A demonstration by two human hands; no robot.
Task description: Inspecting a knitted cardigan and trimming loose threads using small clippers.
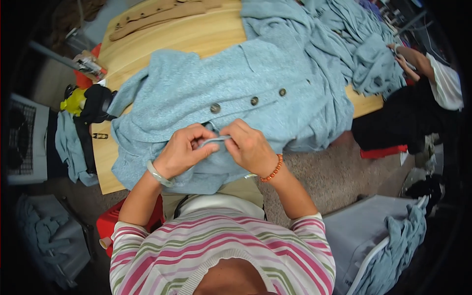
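Observation:
A light blue knitted cardigan (187,88) lies spread over the wooden table and hangs over its near edge toward my lap. Along its front band run three dark round buttons, the nearest a brown button (215,108). My left hand (183,150) pinches a fold of the cardigan's edge between thumb and fingers. Close beside it, my right hand (250,151) grips the same folded edge, its fingertips almost meeting the left ones. The folded strip shows as a thin ridge between the two hands. Whether a small item is also in the fingers cannot be seen.
More light blue garments (339,29) are heaped at the far right, where a co-worker's hands (405,64) handle one. Brown knit strips (162,14) lie on the table (221,46). Garments hang over a grey bin (354,231) at lower right. A red stool (110,221) stands at my left.

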